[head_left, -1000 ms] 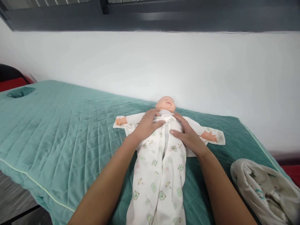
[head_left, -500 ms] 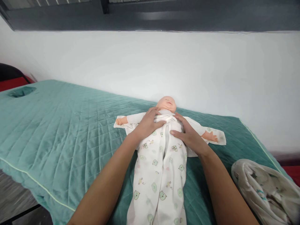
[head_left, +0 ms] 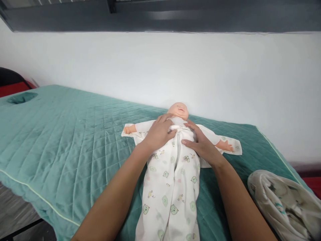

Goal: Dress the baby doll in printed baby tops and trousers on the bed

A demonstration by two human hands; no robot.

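Note:
A baby doll [head_left: 179, 109] lies on its back with both arms spread wide. It wears a white top and white trousers [head_left: 173, 180] printed with small green bears, pulled high up its front. My left hand [head_left: 160, 131] rests on the doll's chest and waistband, fingers stretched out, thumb on the trousers' top. On the other side of the front seam, my right hand [head_left: 198, 142] lies along the waist, its thumb and fingers spread apart. An open printed garment [head_left: 237, 145] is spread beneath the doll's arms and body.
A green quilted cover [head_left: 75, 140] with a round hole [head_left: 22, 97] at far left lies on the bed. The white wall [head_left: 160, 67] borders the back edge. Near right stands a soft fabric basket [head_left: 263, 187] holding printed cloth [head_left: 288, 204].
My left hand has shifted slightly and its thumb has drawn back a little on the waistband. My right hand and the doll look almost the same.

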